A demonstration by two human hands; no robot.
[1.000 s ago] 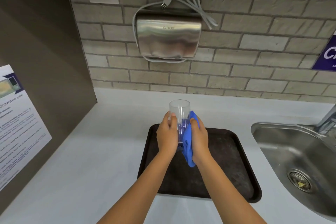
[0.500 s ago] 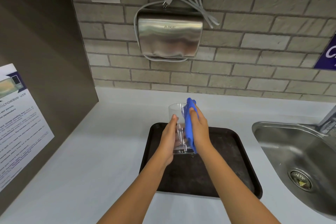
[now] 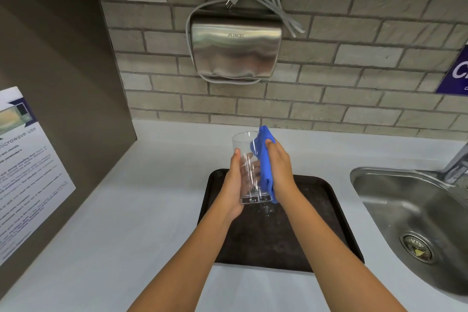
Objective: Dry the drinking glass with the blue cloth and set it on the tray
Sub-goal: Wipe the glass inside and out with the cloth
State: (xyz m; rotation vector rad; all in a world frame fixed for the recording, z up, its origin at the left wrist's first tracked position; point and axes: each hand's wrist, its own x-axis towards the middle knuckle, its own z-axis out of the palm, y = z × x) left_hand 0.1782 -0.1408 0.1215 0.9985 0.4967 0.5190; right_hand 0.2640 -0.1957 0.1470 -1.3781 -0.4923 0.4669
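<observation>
A clear drinking glass (image 3: 247,159) is held upright in the air above the far end of the dark tray (image 3: 326,225). My left hand (image 3: 234,185) grips its left side and base. My right hand (image 3: 279,167) presses the blue cloth (image 3: 264,159) flat against the glass's right side, from the rim down to the base. Part of the glass's right wall is hidden behind the cloth.
The tray lies on a white counter (image 3: 141,210). A steel sink (image 3: 415,215) with a tap (image 3: 455,164) is at the right. A metal hand dryer (image 3: 235,50) hangs on the brick wall. A paper notice (image 3: 27,159) is fixed to the left panel.
The cloth has slid up the right side of the glass to its rim. My left hand has shifted lower on the glass, whose base now shows.
</observation>
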